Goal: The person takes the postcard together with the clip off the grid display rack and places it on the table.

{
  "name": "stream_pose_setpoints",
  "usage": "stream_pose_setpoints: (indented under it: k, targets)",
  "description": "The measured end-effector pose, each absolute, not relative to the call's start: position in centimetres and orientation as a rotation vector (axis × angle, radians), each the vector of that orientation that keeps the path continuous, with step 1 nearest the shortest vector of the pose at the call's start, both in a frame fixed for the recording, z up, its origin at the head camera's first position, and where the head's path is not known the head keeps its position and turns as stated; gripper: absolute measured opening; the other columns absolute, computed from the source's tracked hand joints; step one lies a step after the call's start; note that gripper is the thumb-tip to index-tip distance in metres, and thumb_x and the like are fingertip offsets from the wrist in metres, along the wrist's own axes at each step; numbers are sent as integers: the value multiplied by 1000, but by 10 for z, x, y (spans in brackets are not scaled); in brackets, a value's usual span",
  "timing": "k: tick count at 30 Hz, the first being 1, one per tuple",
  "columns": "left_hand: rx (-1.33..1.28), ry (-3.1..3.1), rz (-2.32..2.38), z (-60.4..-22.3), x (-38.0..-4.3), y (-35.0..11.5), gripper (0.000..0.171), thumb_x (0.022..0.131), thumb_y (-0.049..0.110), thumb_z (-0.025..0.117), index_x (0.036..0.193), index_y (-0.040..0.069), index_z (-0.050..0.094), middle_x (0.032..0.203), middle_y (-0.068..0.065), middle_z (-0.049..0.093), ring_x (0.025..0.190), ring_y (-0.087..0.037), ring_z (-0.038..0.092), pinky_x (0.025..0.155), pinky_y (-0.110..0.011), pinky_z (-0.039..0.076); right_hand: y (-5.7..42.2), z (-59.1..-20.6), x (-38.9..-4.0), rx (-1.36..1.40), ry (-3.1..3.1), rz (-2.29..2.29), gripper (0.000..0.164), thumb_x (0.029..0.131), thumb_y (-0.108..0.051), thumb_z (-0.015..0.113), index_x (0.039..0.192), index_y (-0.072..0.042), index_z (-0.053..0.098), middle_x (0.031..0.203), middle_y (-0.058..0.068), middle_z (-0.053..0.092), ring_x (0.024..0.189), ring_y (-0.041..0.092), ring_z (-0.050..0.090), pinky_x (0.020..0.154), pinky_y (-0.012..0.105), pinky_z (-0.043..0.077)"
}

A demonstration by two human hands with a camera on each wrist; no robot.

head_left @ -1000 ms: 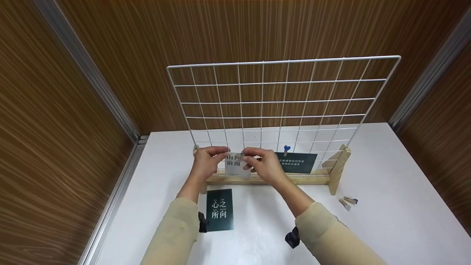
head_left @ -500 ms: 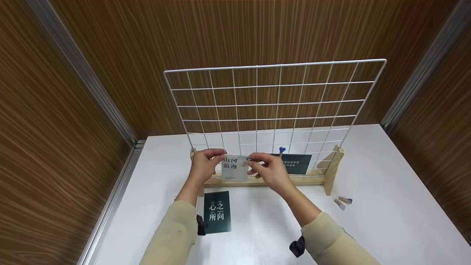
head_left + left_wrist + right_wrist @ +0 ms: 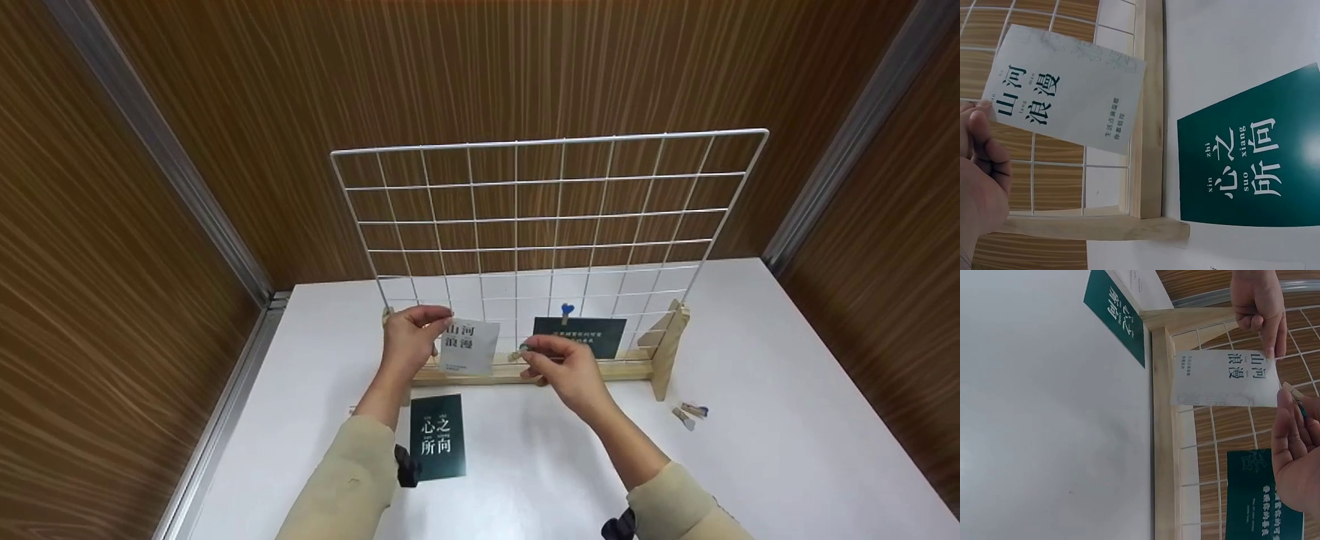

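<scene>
A white card [image 3: 470,347] with dark Chinese characters is pinched at its upper left corner by my left hand [image 3: 407,341], in front of the wire grid [image 3: 516,217]. It hangs slightly tilted. My right hand [image 3: 568,371] pinches a small wooden clothespin [image 3: 1293,391] with a green part, a short way right of the card and apart from it. Behind that hand a dark green card [image 3: 611,339] hangs on the grid under a clothespin with a blue heart [image 3: 567,310]. Another green card [image 3: 1230,163] lies on the table, below my left hand.
The grid stands upright in a wooden base [image 3: 630,370] on the white table [image 3: 540,465]. Loose clothespins [image 3: 690,414] lie at the right, beyond the base's end. Wood-grain panels [image 3: 525,67] enclose the back and sides.
My right hand has moved right and down, away from the white card, with the clothespin. The card now hangs from my left hand alone and has tilted. The head view has shifted slightly.
</scene>
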State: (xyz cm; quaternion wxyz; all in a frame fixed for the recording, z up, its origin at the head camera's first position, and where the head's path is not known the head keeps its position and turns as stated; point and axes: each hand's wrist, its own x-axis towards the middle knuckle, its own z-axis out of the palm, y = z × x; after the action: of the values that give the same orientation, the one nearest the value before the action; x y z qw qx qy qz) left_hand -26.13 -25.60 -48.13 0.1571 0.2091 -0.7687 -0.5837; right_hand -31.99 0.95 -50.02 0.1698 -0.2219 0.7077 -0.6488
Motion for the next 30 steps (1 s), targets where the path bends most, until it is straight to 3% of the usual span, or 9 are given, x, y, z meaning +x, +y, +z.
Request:
stream_pose_setpoints:
  k: [7,10,16,21,30]
  targets:
    - [581,-2129,-1690,-473,-252,-261,10,97,8,79,103,15,82,104,-2,79,89,-22,69,56,-22,51,26,-506,-318,-566,2040,-1868,21,101,-4,71,119,6,72,104,17,73,88,33,78,68,26,60]
    - [572,-2107,-1709,-469,-247,-261,9,97,8,79,103,14,82,103,-3,79,88,-22,69,57,-25,52,32,-508,-317,-562,2044,-1863,23,102,-6,70,121,7,71,109,22,72,89,32,78,69,27,61]
    - [566,-2092,-1733,-464,-236,-259,9,97,8,79,105,12,81,103,-4,79,87,-26,68,53,-21,49,43,-509,-314,-534,2033,-1890,24,102,-7,70,123,7,70,108,19,72,85,23,78,70,27,61]
    - [580,-2081,-1767,-462,-230,-256,10,97,10,79,106,13,81,105,-4,79,89,-27,69,52,-20,48,50,-510,-316,-497,2037,-1904,24,103,-7,70,123,5,70,109,21,71,86,24,78,72,28,61]
    - [564,-2057,-1870,-464,-223,-251,12,95,10,82,107,9,81,104,-7,80,86,-31,70,51,-20,46,65,-512,-323,-437,2082,-1890,25,104,-9,69,126,4,70,103,11,71,90,28,78,75,29,62]
